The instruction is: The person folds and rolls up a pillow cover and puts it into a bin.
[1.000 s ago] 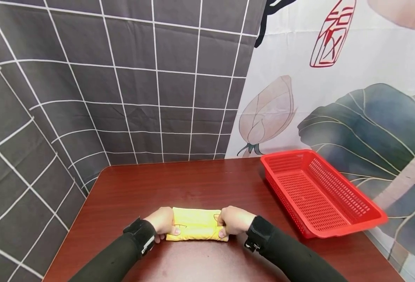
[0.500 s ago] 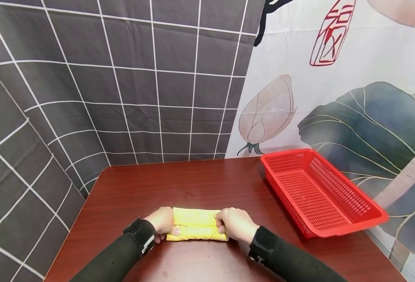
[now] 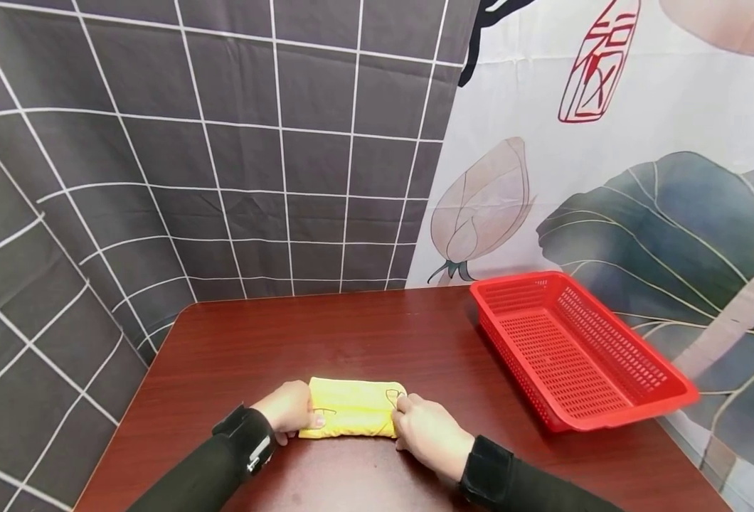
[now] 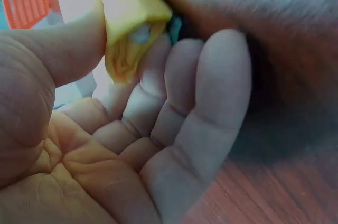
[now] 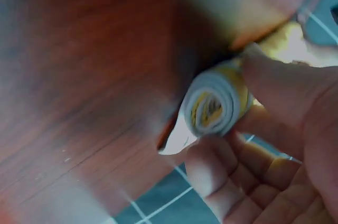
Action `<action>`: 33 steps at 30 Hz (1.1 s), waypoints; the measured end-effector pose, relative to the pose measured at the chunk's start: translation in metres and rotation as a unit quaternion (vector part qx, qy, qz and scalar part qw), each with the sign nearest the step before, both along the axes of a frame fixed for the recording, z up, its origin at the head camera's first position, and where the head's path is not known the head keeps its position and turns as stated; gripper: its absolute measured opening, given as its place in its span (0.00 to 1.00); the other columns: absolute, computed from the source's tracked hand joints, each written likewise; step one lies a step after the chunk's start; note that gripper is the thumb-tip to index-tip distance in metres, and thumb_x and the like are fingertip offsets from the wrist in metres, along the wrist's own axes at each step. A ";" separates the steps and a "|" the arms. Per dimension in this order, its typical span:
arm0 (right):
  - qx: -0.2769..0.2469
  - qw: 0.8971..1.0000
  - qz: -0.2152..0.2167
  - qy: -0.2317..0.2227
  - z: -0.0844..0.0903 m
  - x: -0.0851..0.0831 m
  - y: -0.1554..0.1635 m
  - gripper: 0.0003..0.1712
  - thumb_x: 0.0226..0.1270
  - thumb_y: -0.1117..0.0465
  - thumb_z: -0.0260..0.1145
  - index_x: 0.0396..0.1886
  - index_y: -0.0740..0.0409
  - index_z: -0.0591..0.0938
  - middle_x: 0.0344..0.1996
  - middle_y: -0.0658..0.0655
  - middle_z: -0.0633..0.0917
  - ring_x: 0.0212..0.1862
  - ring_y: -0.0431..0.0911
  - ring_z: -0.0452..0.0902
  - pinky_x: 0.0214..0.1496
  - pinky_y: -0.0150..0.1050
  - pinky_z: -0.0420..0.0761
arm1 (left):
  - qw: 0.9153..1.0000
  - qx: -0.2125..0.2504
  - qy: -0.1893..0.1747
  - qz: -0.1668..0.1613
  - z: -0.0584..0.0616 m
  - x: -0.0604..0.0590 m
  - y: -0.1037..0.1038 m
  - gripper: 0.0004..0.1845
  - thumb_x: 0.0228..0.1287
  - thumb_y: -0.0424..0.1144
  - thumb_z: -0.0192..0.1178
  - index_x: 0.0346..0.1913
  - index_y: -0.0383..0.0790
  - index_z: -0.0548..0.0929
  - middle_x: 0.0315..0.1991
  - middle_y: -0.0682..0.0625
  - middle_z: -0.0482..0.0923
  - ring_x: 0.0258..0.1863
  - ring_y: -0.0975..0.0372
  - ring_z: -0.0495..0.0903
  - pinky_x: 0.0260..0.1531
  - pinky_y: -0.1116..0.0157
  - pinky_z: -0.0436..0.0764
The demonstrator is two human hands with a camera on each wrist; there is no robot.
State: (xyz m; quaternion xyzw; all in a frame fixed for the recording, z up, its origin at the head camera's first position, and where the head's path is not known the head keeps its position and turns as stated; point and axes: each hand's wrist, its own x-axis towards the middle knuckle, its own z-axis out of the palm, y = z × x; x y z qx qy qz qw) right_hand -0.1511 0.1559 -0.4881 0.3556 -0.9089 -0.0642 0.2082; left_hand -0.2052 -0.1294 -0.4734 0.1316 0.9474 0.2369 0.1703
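A yellow cloth [image 3: 353,407] with thin dark printed lines lies partly rolled on the table before me. My left hand [image 3: 287,407] pinches its left end, thumb on top; in the left wrist view the folded end of the yellow cloth [image 4: 134,5] sits between thumb and fingers. At the right end, my right hand [image 3: 431,435] holds the roll. Its spiral end shows white and yellow layers in the right wrist view, where the thumb presses one side of the cloth [image 5: 215,100] and the curled fingers lie at the other.
A red perforated plastic basket [image 3: 563,355] stands at the right on the reddish-brown wooden table [image 3: 300,334]. Behind the table hang a grey gridded curtain [image 3: 223,142] and a white flower-printed sheet [image 3: 518,99].
My right hand has shifted its grip, its wrist moving down and its fingers sliding toward the cloth's right edge. The left hand stays on the left end, and the cloth has hardly moved.
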 end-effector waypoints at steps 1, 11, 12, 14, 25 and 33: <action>0.005 1.000 -0.005 0.010 -0.001 0.002 -0.001 0.16 0.47 0.51 0.84 0.26 0.50 0.84 0.26 0.48 0.77 0.30 0.43 0.75 0.29 0.34 0.80 | 1.000 -0.003 0.026 -0.007 -0.002 0.003 0.000 0.22 0.62 0.41 0.78 0.17 0.42 0.76 0.13 0.51 0.71 0.11 0.63 0.75 0.13 0.63 0.78; 0.008 0.999 -0.033 -0.017 0.002 0.005 -0.009 0.11 0.51 0.58 0.82 0.27 0.54 0.86 0.26 0.50 0.79 0.29 0.44 0.75 0.28 0.37 0.81 | 0.842 -0.180 0.482 -0.162 -0.023 0.053 0.009 0.06 0.54 0.32 0.72 0.27 0.42 0.83 0.28 0.50 0.76 0.30 0.56 0.76 0.30 0.61 0.79; 0.009 0.999 -0.033 -0.018 0.003 0.004 -0.010 0.11 0.51 0.58 0.82 0.27 0.54 0.86 0.26 0.51 0.79 0.29 0.44 0.75 0.28 0.37 0.81 | 0.830 -0.188 0.496 -0.172 -0.024 0.058 0.009 0.06 0.54 0.33 0.71 0.27 0.42 0.83 0.28 0.50 0.76 0.29 0.57 0.76 0.30 0.61 0.78; 0.009 0.999 -0.034 -0.017 0.003 0.004 -0.010 0.11 0.51 0.58 0.82 0.27 0.54 0.86 0.26 0.51 0.78 0.29 0.45 0.75 0.28 0.37 0.81 | 0.825 -0.192 0.501 -0.179 -0.026 0.063 0.007 0.05 0.55 0.33 0.70 0.27 0.42 0.83 0.27 0.50 0.75 0.29 0.57 0.75 0.30 0.63 0.78; 0.001 0.996 -0.048 -0.074 0.006 -0.001 -0.010 0.15 0.48 0.55 0.86 0.26 0.54 0.86 0.25 0.51 0.77 0.28 0.45 0.75 0.29 0.38 0.81 | 0.935 -0.053 0.319 -0.145 -0.025 0.049 -0.004 0.14 0.49 0.36 0.79 0.27 0.45 0.80 0.27 0.54 0.81 0.31 0.60 0.81 0.34 0.61 0.81; 0.002 0.995 -0.049 -0.081 0.007 -0.002 -0.009 0.15 0.47 0.54 0.86 0.25 0.53 0.86 0.24 0.50 0.77 0.27 0.45 0.74 0.28 0.38 0.81 | 0.945 -0.032 0.297 -0.130 -0.023 0.040 -0.006 0.16 0.47 0.35 0.81 0.24 0.48 0.79 0.25 0.58 0.77 0.29 0.64 0.77 0.33 0.63 0.78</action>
